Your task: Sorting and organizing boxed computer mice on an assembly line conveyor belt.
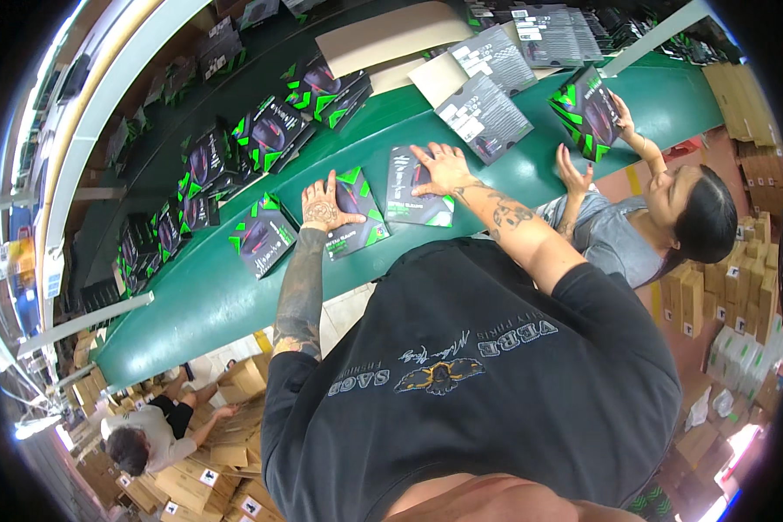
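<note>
My left hand [324,205] lies with fingers spread at the upper left of a black and green mouse box [364,233] on the green bench. Just to the right, my right hand [445,170] rests, fingers apart, on the upper right of another mouse box [402,198] that lies flat. Neither hand is closed round its box, and each palm hides part of it. Left of my left hand is a third mouse box [263,237], its picture side up.
The green bench [183,300] curves across the view. Stacked mouse boxes [270,130] line its far side, with flat grey cartons [483,117] at centre right. A co-worker [661,213] on the right holds a mouse box [586,113]. Another person [152,435] sits among cardboard boxes lower left.
</note>
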### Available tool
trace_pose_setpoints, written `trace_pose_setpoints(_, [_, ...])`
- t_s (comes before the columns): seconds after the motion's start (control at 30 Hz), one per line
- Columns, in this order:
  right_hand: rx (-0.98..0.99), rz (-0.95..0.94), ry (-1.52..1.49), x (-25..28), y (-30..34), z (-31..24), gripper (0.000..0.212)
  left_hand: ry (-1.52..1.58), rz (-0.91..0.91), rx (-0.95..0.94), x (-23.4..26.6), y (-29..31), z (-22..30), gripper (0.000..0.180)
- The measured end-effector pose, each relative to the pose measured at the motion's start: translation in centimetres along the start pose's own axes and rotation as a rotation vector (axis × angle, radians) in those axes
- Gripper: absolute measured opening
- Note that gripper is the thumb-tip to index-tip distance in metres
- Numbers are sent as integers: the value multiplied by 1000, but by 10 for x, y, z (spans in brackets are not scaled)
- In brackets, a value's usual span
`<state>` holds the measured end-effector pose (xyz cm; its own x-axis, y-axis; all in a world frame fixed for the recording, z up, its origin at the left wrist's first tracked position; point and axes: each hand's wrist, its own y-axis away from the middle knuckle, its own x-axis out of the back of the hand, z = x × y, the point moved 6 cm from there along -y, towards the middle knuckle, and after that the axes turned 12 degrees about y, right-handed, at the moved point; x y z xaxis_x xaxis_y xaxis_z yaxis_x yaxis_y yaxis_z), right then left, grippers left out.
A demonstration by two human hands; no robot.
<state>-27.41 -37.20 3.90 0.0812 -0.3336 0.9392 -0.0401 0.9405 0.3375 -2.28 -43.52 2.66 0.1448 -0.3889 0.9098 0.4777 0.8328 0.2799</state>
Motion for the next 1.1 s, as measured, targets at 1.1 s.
trace_pose_setpoints(1.1, [-116,111,-441,-56,25,49,78,436,591,239,-74,89,28,111])
